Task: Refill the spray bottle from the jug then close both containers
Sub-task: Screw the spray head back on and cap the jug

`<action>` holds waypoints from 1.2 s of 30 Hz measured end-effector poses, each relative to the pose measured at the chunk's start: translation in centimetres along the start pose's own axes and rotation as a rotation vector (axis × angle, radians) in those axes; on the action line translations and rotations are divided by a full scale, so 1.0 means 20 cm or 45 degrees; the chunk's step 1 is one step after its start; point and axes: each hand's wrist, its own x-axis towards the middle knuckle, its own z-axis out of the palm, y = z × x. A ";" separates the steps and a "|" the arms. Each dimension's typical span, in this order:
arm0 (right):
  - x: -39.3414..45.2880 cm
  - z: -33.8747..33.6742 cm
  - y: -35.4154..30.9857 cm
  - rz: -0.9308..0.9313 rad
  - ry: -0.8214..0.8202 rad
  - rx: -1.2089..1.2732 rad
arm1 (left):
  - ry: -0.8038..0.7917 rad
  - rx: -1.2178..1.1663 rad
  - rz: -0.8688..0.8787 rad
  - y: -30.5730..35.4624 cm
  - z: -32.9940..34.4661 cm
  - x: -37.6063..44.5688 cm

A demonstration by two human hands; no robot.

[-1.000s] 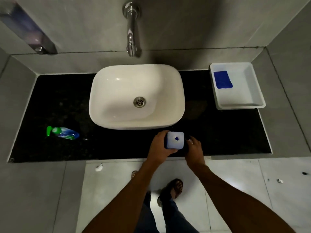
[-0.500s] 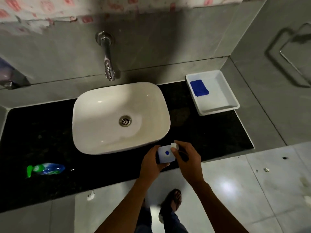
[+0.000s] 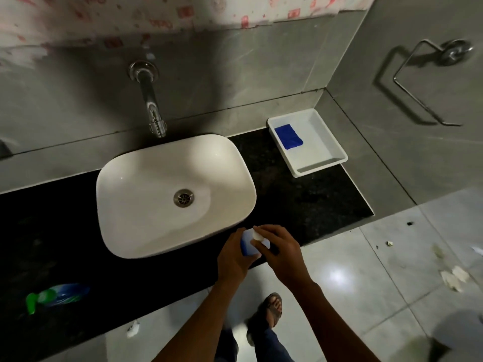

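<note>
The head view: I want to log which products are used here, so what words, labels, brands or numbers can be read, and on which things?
Nothing can be read for certain.
Green-capped blue bottle lying on the black counter: label too blurred to read.
White and blue jug in the left hand's grip, right hand at its top: no text shows.
Pink-patterned white wall covering: marks too blurred to read.

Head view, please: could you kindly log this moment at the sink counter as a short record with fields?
left hand: left hand grips the white-and-blue jug at the counter's front edge
right hand: right hand pinches a small white cap over the jug's top
spray bottle: green-and-blue spray bottle lying on the black counter, far left
tray: white tray holding a blue cloth
sink: white basin, centre
</note>
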 end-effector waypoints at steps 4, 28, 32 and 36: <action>-0.05 0.03 0.00 0.106 0.055 0.044 | 0.015 -0.015 -0.006 -0.01 0.00 0.01; 0.10 0.00 -0.18 0.336 -0.038 -0.153 | -0.112 0.177 0.149 -0.01 -0.06 0.03; 0.08 -0.03 -0.20 0.215 -0.105 -0.083 | -0.120 0.250 0.196 -0.01 -0.06 0.03; 0.07 -0.04 -0.18 0.097 -0.131 -0.156 | -0.122 0.145 0.189 0.00 -0.06 0.03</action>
